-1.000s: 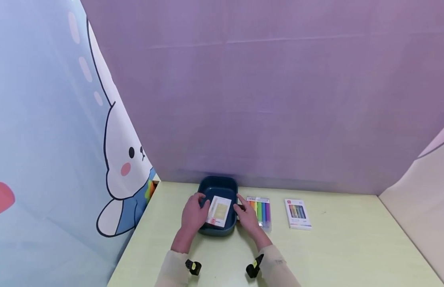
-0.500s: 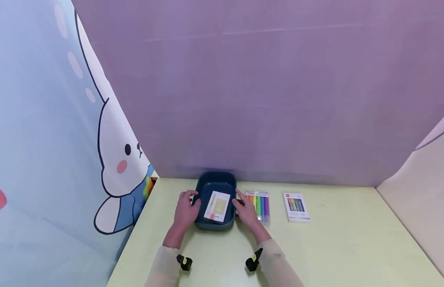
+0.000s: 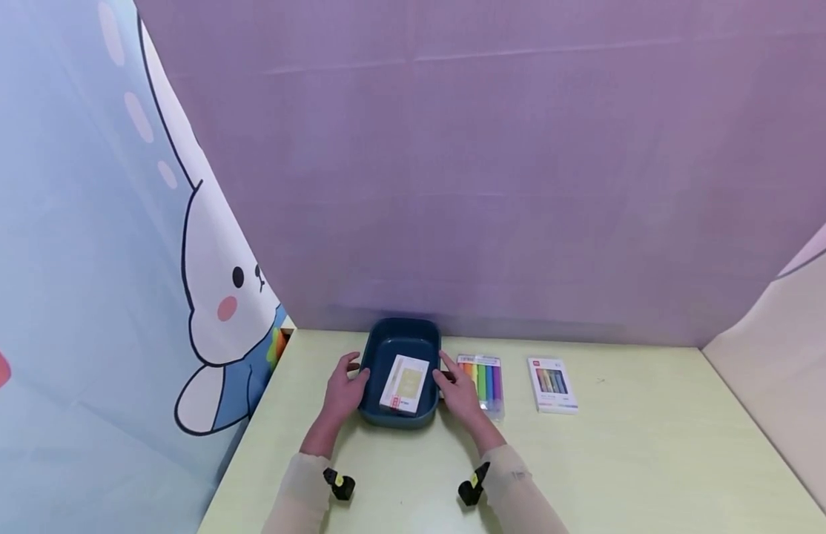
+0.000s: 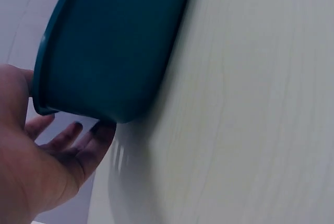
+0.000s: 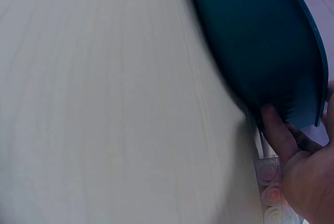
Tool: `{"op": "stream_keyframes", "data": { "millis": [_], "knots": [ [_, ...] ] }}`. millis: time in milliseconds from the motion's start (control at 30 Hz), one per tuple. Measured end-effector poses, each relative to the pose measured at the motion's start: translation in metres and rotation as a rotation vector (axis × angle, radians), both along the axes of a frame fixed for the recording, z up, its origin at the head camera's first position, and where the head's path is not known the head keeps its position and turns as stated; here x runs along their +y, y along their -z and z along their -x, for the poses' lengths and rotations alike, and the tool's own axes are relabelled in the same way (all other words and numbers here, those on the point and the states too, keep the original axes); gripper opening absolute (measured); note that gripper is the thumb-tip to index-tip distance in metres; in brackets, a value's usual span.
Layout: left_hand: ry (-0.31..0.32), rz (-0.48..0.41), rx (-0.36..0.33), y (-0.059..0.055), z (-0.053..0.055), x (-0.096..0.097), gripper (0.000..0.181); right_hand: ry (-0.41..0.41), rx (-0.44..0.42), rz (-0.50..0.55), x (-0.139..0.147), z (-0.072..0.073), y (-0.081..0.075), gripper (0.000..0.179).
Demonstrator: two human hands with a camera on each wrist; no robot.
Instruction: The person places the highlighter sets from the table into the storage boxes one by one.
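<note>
A dark blue plastic bin [image 3: 402,340] stands on the table near the back edge. Inside lies a small white box [image 3: 405,383] with a pale yellow panel, slightly turned. My left hand [image 3: 343,389] grips the bin's left side; in the left wrist view its thumb goes behind the rim and its fingers bend under the outer wall. My right hand [image 3: 459,391] grips the right side, thumb at the rim, fingers against the outer wall in the right wrist view. Right beside that hand lies a clear pack of rainbow-coloured markers [image 3: 488,383], partly covered by it.
A white box of crayons or pastels [image 3: 552,386] lies farther right on the pale table [image 3: 653,430]. A purple cloth [image 3: 506,185] hangs along the back edge, and a blue cloth with a cartoon rabbit [image 3: 233,319] hangs at the left.
My left hand has drawn back from over the bin's inside to its left rim. The right hand stays at the right side, and the white box still lies in the bin.
</note>
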State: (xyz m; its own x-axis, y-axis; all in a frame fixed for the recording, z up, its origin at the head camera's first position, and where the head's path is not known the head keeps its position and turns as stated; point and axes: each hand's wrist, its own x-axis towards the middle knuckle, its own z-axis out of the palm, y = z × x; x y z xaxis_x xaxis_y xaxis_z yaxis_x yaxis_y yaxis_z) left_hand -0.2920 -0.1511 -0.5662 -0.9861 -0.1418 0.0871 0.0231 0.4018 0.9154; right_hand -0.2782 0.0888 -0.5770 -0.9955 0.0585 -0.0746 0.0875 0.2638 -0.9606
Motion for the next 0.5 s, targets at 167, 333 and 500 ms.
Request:
{"op": "stream_keyframes", "data": {
  "millis": [167, 333, 500],
  "knots": [
    [0.058, -0.023, 0.002, 0.004, 0.007, -0.005, 0.039, -0.01, 0.028, 0.016, 0.0, -0.001, 0.001, 0.058],
    [0.152, -0.075, -0.036, 0.01, 0.014, -0.012, 0.041, -0.012, 0.043, 0.057, 0.0, 0.001, 0.002, 0.055],
    [0.235, -0.061, -0.071, 0.017, 0.016, -0.02, 0.044, -0.003, 0.053, 0.012, 0.0, 0.001, 0.003, 0.048]
  ]
}}
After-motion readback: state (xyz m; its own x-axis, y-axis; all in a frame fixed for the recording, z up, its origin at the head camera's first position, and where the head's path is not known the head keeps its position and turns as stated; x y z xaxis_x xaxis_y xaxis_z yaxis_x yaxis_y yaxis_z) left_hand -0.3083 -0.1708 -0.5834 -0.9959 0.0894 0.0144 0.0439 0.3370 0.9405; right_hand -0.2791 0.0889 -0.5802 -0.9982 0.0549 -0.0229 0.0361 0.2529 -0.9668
